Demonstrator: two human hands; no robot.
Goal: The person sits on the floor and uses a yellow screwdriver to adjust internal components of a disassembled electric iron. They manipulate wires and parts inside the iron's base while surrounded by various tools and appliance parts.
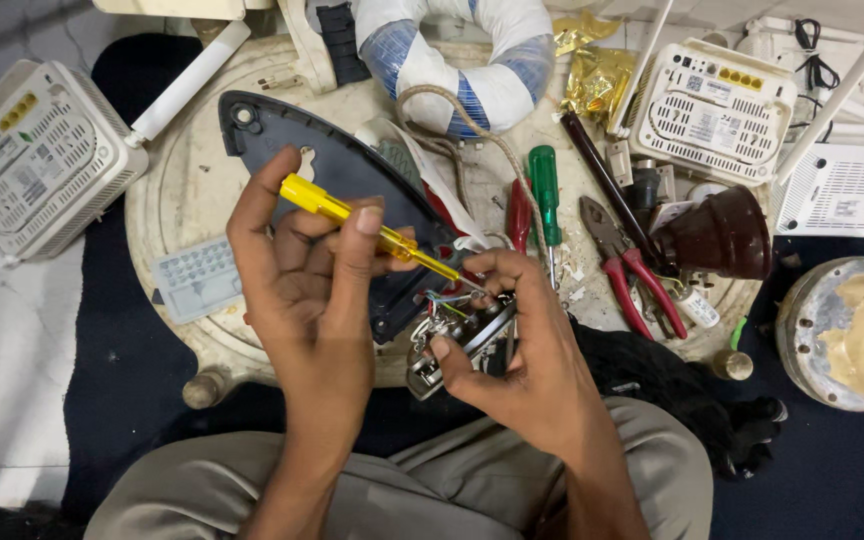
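Yellow screwdriver (352, 220) in left hand's (307, 270) grip, right hand (512, 330) pinching wired part (457, 335); red pliers (632, 275) nearby.

1. Screwdriver (352, 217) in left hand (307, 285): translucent yellow handle.
2. Part held by right hand (527, 340): black and silver metal, thin blue, green and yellow wires.
3. Iron-shaped cover (337, 175): dark grey.
4. Second screwdriver (545, 190): green handle.
5. Pliers (632, 270): red grips, grey jaws.
6. Padded ring (452, 50): white with blue checked patches.
7. Routers (37, 155), (712, 105): white, yellow ports.
8. Cone-shaped cap (717, 235): glossy dark brown.
9. Foil wrapper (597, 75): gold.
10. Round table (182, 200): cream, stained.
11. Trousers (432, 485): khaki.
12. Floor mat (142, 370): dark navy.
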